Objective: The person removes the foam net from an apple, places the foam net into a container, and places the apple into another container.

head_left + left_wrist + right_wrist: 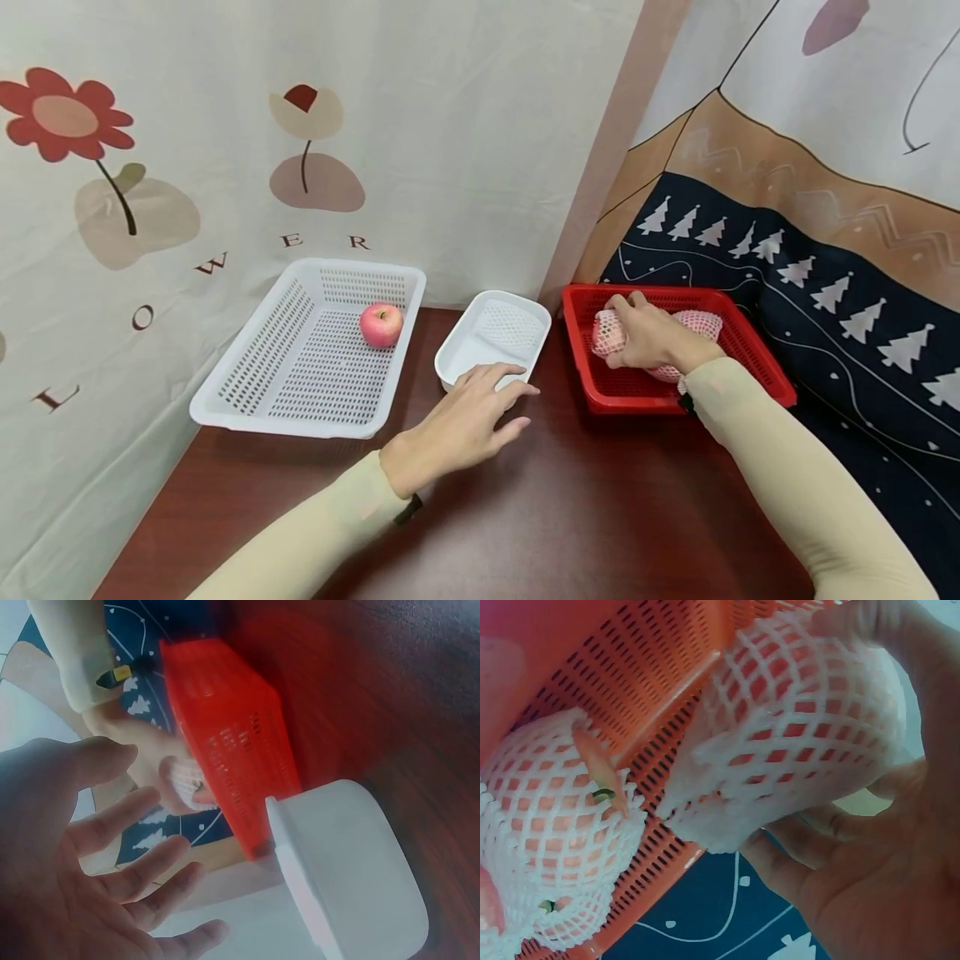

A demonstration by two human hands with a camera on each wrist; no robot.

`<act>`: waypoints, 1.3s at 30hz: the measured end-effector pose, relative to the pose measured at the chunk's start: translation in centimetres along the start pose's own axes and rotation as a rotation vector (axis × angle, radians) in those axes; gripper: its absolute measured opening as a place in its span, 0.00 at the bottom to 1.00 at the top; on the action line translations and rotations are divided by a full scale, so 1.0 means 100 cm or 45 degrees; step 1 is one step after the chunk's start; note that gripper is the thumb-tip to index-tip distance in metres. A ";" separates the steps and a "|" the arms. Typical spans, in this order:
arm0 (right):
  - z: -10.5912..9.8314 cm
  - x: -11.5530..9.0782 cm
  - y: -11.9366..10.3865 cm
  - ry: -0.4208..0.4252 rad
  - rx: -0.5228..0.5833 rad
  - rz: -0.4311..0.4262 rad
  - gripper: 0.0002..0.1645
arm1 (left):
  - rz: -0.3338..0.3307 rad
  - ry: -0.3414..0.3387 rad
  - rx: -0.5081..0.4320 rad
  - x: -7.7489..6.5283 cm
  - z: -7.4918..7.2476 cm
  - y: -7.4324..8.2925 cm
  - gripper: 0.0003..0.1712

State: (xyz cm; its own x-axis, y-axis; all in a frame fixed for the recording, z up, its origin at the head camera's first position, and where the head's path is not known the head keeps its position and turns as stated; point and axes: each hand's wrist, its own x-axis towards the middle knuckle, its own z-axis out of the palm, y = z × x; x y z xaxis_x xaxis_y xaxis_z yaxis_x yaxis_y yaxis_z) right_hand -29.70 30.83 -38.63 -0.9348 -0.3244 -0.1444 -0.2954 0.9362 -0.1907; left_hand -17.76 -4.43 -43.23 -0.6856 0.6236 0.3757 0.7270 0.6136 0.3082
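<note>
My right hand (656,335) grips an apple in a white foam net (802,727), inside the red basket (630,402). Its thumb and fingers curl round the net's sides in the right wrist view. Beside it in the basket lie other netted apples (551,817), partly hidden by the hand and wrist in the head view. My left hand (457,423) hovers by the near end of a small white tray (463,346), fingers spread and holding nothing. An emptied foam net (512,327) lies flat in that tray.
To the left stands a large white basket (288,427) with one bare red apple (381,325) at its right side. All the containers sit on a dark reddish-brown table (570,508). A printed curtain (480,125) hangs right behind them, and a dark one on the right.
</note>
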 end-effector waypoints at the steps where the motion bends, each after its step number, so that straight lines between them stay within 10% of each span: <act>1: -0.001 -0.002 -0.001 0.008 0.014 0.002 0.55 | -0.005 0.001 -0.001 0.000 -0.001 -0.001 0.23; 39: 0.018 -0.062 -0.079 0.419 0.286 -0.288 0.56 | -0.136 0.136 -0.076 -0.027 -0.030 -0.030 0.24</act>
State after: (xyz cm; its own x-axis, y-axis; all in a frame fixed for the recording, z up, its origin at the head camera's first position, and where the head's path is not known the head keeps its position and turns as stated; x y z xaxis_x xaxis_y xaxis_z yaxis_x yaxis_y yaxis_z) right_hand -21.22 25.21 -37.95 -0.8755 -0.4226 0.2344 -0.4830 0.7825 -0.3931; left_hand -18.02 -9.37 -42.56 -0.7535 0.4993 0.4278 0.6533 0.6420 0.4014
